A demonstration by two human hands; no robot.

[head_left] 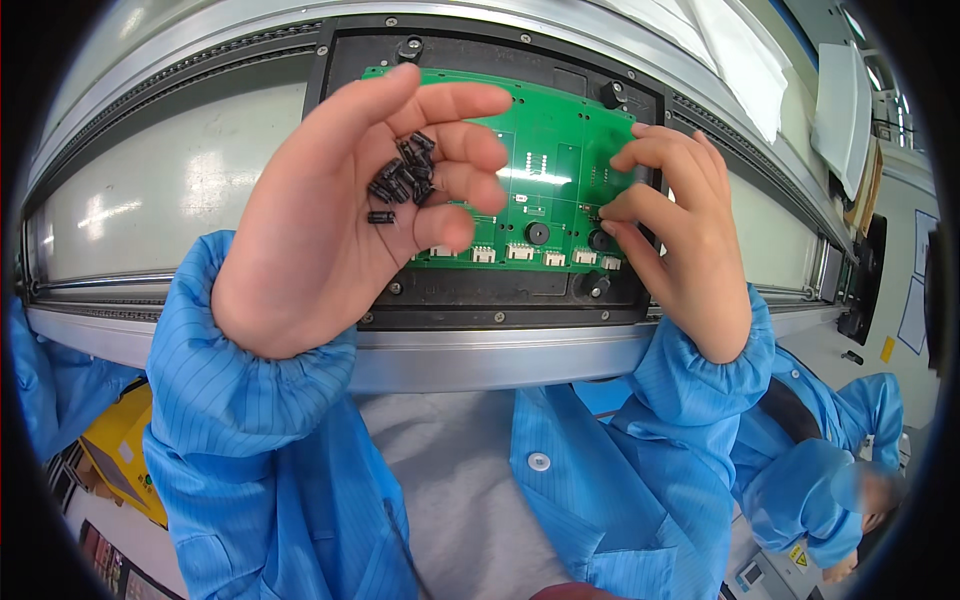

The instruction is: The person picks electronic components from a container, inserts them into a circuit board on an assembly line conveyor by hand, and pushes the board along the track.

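Head view: the left hand (325, 190), loosely cupped, cradles small black cylinders (402, 180); the right hand (690, 225) nearly joins thumb and forefinger at the green circuit board (560, 195), beside a round black part (598, 241), whether they pinch anything I cannot tell; the board lies in a black frame (480, 291)

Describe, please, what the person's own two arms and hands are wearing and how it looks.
The left hand and the right hand wear no gloves. Both blue sleeves have thin darker stripes and gathered cuffs.
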